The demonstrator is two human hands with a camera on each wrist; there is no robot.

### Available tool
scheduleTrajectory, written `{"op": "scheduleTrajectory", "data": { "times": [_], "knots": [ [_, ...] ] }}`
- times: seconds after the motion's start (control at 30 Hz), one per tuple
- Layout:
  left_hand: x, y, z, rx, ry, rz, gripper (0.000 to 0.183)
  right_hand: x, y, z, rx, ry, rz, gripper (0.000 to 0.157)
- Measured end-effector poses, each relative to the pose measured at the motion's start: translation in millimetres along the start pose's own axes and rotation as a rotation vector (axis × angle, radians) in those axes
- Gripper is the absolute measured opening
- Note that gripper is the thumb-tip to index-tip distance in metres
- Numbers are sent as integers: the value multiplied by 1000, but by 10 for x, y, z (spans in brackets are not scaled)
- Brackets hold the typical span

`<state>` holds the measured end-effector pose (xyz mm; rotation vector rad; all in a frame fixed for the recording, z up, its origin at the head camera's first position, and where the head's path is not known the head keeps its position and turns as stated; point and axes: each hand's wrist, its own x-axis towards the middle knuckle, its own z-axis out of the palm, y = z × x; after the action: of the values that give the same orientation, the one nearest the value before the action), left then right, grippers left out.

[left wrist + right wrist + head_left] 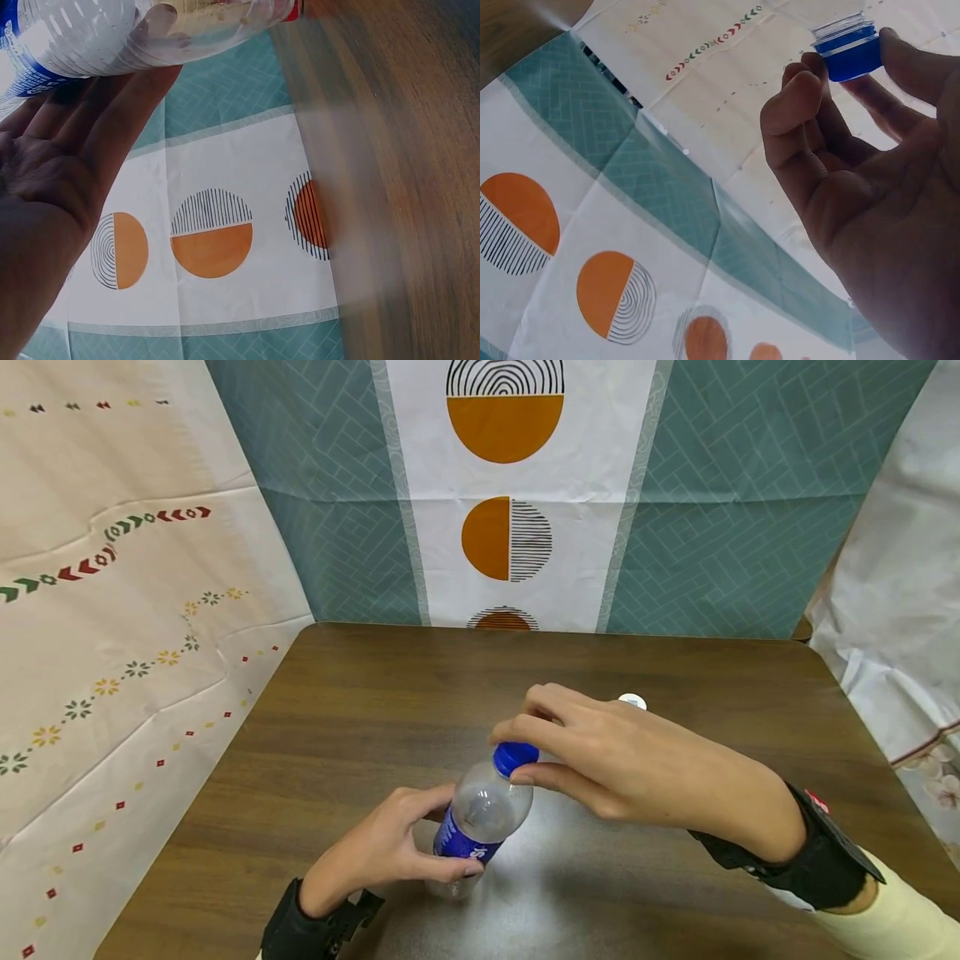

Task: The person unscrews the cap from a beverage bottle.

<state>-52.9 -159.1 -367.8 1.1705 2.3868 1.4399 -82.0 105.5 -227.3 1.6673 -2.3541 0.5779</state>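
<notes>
A clear plastic bottle [491, 806] with a blue label [457, 839] and a blue cap [515, 758] leans slightly to the right over the table, in the lower middle of the head view. My left hand [397, 843] grips it around the label, thumb in front. In the left wrist view those fingers lie along the underside of the bottle [97, 37]. From the right, my right hand [600, 752] pinches the cap between thumb and fingers. The right wrist view has the cap [851, 60] on the bottle's threaded neck, between thumb and fingertips.
The bottle and both hands are over a brown wooden table [360, 702]. A small white round object [632, 701] shows partly behind my right hand. Beyond the far edge hangs a teal and white patterned cloth [735, 527], with a cream printed cloth [135, 635] on the left.
</notes>
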Motion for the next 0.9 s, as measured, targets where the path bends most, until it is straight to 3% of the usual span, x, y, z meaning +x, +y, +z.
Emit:
{"op": "scheduleTrajectory", "data": {
  "times": [0.23, 0.5, 0.73, 0.9],
  "knots": [
    [16, 0, -4, 4, 6, 3, 55, 20, -89, -43, -37, 51, 86, 60],
    [26, 15, -15, 37, 26, -38, 50, 94, -233, -80, -120, 218, 108, 48],
    [34, 29, -31, 81, 39, -74, 47, 121, -264, -17, -216, 281, 259, 31],
    [45, 35, -29, 117, 59, -73, 45, 131, -279, 72, -221, 277, 375, 37]
  ]
}}
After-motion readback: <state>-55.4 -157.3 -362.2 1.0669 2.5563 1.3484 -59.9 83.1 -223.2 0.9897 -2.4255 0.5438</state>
